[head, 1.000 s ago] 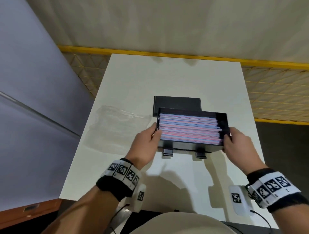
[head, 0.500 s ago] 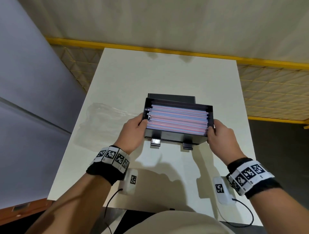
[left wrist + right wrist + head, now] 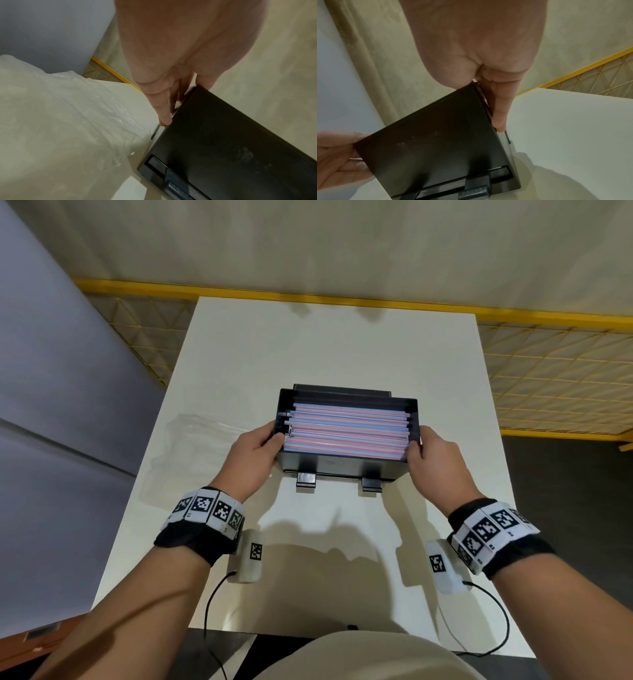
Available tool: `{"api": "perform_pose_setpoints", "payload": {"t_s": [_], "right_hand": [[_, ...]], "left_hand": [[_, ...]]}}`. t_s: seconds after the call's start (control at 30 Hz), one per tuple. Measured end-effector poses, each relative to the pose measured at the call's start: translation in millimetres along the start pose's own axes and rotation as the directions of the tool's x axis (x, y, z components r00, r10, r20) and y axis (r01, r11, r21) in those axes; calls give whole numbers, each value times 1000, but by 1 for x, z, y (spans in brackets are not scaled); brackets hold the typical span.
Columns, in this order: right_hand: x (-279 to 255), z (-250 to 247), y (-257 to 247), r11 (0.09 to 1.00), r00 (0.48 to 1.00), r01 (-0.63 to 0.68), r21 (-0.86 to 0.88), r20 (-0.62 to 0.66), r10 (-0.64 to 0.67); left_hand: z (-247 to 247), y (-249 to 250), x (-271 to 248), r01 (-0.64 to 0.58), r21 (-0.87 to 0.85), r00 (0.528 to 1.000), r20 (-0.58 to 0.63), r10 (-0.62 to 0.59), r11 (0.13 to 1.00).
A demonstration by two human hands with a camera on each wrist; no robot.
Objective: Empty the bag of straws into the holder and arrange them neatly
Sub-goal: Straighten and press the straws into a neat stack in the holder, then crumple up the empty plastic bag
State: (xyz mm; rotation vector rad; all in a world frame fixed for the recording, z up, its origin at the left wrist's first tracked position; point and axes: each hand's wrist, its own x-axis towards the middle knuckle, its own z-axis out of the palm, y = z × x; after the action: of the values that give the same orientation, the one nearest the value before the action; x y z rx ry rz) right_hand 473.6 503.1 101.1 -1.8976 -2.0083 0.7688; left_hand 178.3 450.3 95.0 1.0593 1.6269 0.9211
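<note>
At table centre: black rectangular plastic straw holder [image 3: 346,470], gripped at both short ends. Left hand [image 3: 255,451] at nine o'clock of the box, thumb hooked over the rim and touching the straw tips, fingers flat down the outer end wall per the left wrist view. Right hand [image 3: 428,455] at three o'clock, same clasp, thumb over the rim, fingers [image 3: 499,115] pressed along the outside wall. Both closed onto the holder, nothing else held.

Pink, blue and white striped straws [image 3: 346,433] lying lengthwise inside, between the two grips, mostly parallel; a few tips at nine o'clock jutting unevenly. Clear crumpled plastic bag [image 3: 191,446] flat and apparently empty, just beyond the left hand at nine o'clock.

Likely step: emptying done, tidying under way. Next move probably calls for squaring the ragged left ends, by a gentle thumb push or a light shake, keeping the box level to avoid spilling.
</note>
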Motion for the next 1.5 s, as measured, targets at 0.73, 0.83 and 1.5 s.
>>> {"api": "perform_pose_setpoints", "payload": {"t_s": [0.73, 0.83, 1.5], "right_hand": [[-50, 4, -46, 866, 814, 489, -99, -306, -494], [-60, 26, -83, 694, 682, 706, -140, -127, -720], [-60, 13, -264, 204, 749, -576, 792, 611, -258]], "left_hand": [[-82, -145, -55, 293, 850, 941, -175, -291, 437], [-88, -126, -59, 141, 830, 988, -82, -133, 539], [-79, 71, -96, -766, 517, 440, -12, 898, 382]]}}
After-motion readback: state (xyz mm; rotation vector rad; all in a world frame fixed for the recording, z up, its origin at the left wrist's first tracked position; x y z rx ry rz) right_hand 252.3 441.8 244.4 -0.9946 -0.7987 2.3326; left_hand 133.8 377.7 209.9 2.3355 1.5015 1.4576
